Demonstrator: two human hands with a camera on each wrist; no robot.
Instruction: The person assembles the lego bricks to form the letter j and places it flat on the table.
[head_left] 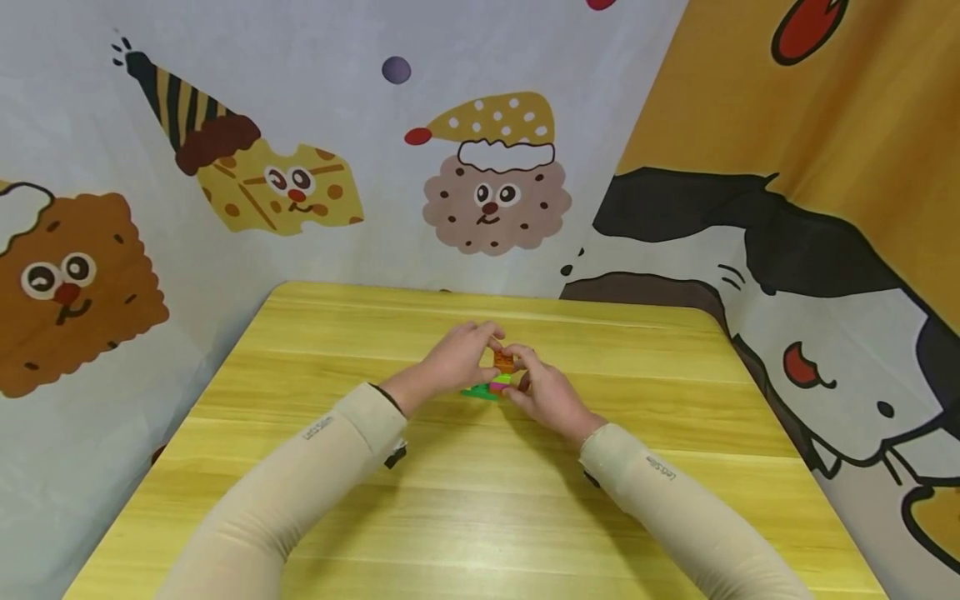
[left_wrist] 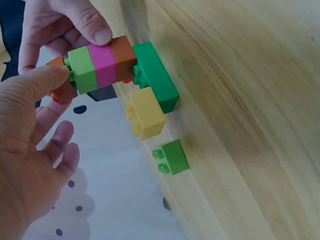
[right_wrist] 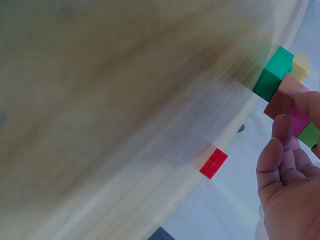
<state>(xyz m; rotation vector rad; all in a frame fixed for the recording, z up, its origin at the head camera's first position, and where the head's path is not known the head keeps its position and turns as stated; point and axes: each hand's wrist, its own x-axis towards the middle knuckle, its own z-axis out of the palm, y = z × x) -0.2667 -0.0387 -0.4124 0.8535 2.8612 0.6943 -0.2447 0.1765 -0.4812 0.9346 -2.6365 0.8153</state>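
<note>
A small brick tower stands on the wooden table: an orange-brown brick (left_wrist: 123, 57), a magenta brick (left_wrist: 102, 66) and a lime green brick (left_wrist: 83, 71) stacked on one end of a long dark green brick (left_wrist: 159, 80). My left hand (head_left: 459, 358) pinches another orange brick (left_wrist: 63, 93) at the tower's top; some lime studs still show beneath it. My right hand (head_left: 551, 396) holds the tower from the other side, its thumb at the magenta and orange-brown bricks and its fingers round the side, as the right wrist view shows. The left fingertips behind the top brick are partly hidden.
Beside the dark green brick stand a yellow brick (left_wrist: 147, 115) and a small light green brick (left_wrist: 173, 157). A red brick (right_wrist: 214, 163) lies near the far table edge, off to the right. A cartoon-printed cloth (head_left: 330, 258) hangs behind the table.
</note>
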